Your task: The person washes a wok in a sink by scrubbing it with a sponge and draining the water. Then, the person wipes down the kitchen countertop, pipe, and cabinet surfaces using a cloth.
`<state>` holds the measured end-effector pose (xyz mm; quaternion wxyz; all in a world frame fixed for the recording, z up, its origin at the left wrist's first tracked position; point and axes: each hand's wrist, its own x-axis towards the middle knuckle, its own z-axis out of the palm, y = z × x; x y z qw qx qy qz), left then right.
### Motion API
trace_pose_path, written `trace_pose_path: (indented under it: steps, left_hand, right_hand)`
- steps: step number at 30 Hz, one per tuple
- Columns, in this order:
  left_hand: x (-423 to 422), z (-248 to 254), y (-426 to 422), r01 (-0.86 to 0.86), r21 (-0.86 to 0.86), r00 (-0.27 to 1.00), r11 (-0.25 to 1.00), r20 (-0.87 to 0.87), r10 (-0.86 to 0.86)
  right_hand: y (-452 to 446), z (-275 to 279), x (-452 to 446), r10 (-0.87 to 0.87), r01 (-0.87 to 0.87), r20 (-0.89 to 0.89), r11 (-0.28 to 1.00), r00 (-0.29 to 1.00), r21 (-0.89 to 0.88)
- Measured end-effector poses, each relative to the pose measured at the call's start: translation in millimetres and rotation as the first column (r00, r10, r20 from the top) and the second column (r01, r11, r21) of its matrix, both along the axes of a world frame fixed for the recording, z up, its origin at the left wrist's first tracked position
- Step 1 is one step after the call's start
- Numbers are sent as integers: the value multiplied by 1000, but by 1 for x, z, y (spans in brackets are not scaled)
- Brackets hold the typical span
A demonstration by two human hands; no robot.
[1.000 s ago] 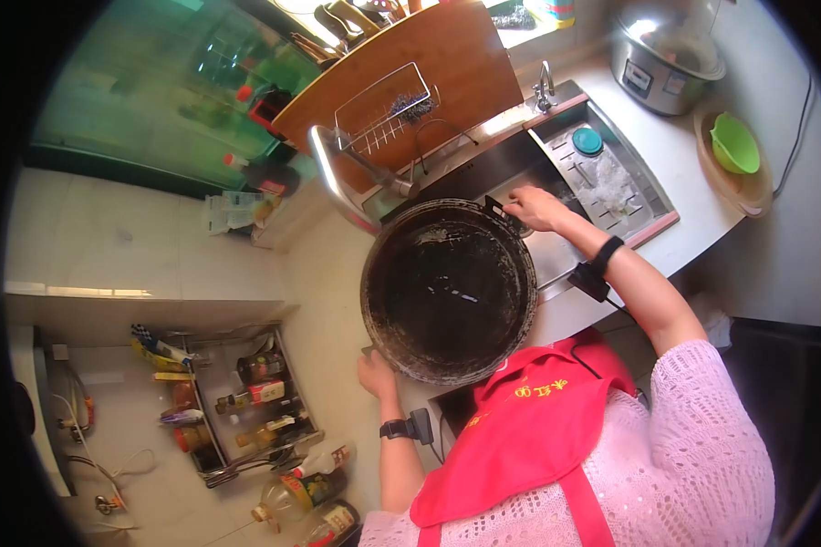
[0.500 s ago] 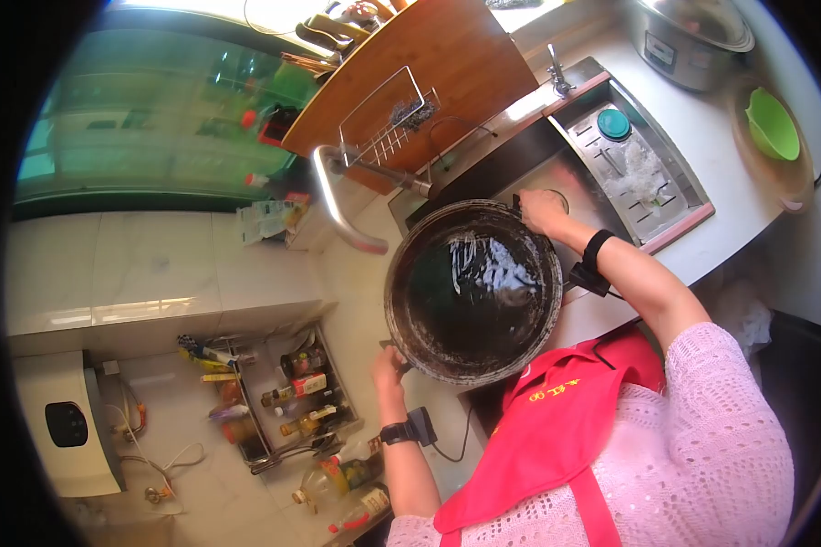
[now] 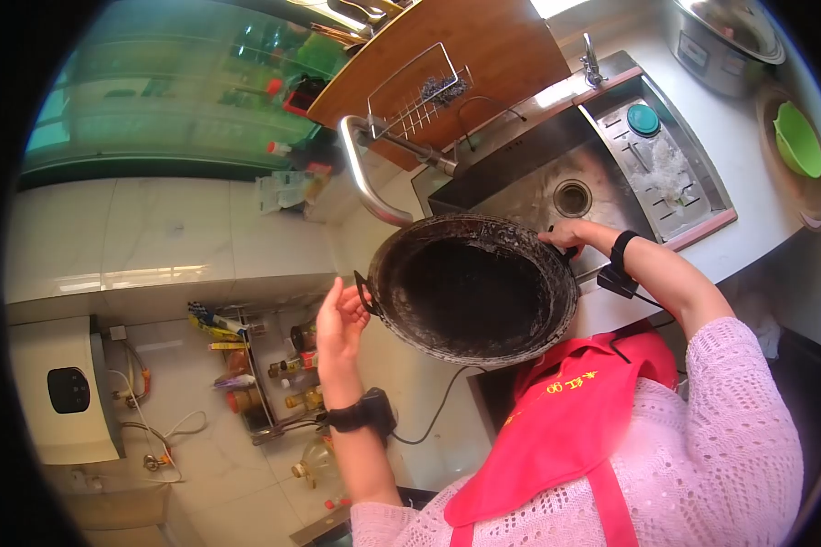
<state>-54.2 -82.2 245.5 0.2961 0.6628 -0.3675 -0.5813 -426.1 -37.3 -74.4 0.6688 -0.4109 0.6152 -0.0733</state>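
A large dark wok [image 3: 470,296] with two side handles is held up between my hands, in front of the sink. My right hand [image 3: 567,235] is closed round the handle on its right rim. At the left handle, my left hand [image 3: 342,314] has its fingers hooked at the loop, with the thumb raised. The wok is tilted, and its worn inside shows. Behind it lies the steel sink basin [image 3: 538,182] with its round drain visible.
A curved metal faucet [image 3: 360,173] stands just behind the wok. Beyond are a wooden board [image 3: 511,55] and wire rack [image 3: 420,114]. Right of the basin is a drain tray with a teal lid [image 3: 643,119]; farther right, a green bowl [image 3: 798,139] and a cooker [image 3: 725,46]. Bottles stand lower left.
The wok has tilted and its left side has risen, with my left hand moving up and left. The drain has come into full view. The camera view has shifted too.
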Motion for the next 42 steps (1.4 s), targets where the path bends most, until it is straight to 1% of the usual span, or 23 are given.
trace_pose_path:
  steps: [1, 4, 5, 8, 9, 11, 13, 14, 17, 23, 26, 29, 32, 35, 38, 39, 42]
  left_hand:
    - [-8, 13, 2, -18, -66, 1000, 998, 13, 19]
    - [-26, 46, 1, 24, -87, 1000, 996, -9, -25]
    - [-25, 52, -3, 41, -71, 998, 997, -40, -43]
    - [-35, 71, -6, 64, -55, 995, 996, -73, -68]
    - [-39, 74, -5, 85, -79, 996, 993, -16, -86]
    - [-39, 76, -9, 102, -102, 994, 990, 53, -97]
    - [-42, 77, -9, 101, -123, 991, 987, 99, -89]
    - [-42, 77, -8, 113, -129, 991, 985, 84, -103]
    - [-43, 81, -5, 146, -146, 989, 979, 50, -140]
    - [-66, 95, 13, 155, -196, 988, 968, 2, -157]
    - [-74, 102, 20, 145, -223, 988, 964, -16, -153]
    - [-74, 106, 22, 162, -241, 984, 957, -34, -175]
    - [-78, 110, 26, 163, -257, 983, 952, -39, -179]
    - [-82, 113, 31, 163, -284, 984, 945, -26, -178]
    - [-83, 113, 38, 151, -315, 986, 937, -12, -163]
    - [-84, 114, 41, 152, -322, 986, 934, -12, -164]
    - [-87, 115, 49, 158, -345, 985, 925, -6, -171]
  right_hand:
    - [0, 0, 3, 53, -52, -4, 998, 999, 21]
    - [7, -5, 12, 66, -67, 85, 998, 994, 4]
    - [9, -6, 17, 33, -33, 79, 999, 996, -6]
    - [17, 9, 18, 41, -37, 113, 998, 993, -41]
    - [18, 16, 17, 64, -61, 120, 998, 991, -29]
    - [21, 30, 15, 110, -111, 135, 994, 985, -4]
    - [26, 15, 16, 141, -136, 167, 990, 976, -38]
    - [27, 6, 16, 153, -146, 182, 988, 971, -55]
    - [35, 12, 15, 103, -109, 225, 994, 969, 17]
    - [49, 18, 21, 119, -125, 186, 992, 975, 20]
    - [49, 26, 24, 140, -151, 201, 988, 969, 38]
    - [49, 26, 27, 143, -148, 188, 989, 972, 15]
    - [50, 25, 32, 126, -134, 250, 991, 960, 18]
    - [57, 21, 46, 70, -61, 113, 995, 991, -77]
    - [59, 24, 54, 47, -58, -73, 986, 996, -159]
    - [58, 23, 53, 68, -88, -99, 973, 993, -215]
    - [55, 30, 53, -17, -11, -138, 980, 990, -197]
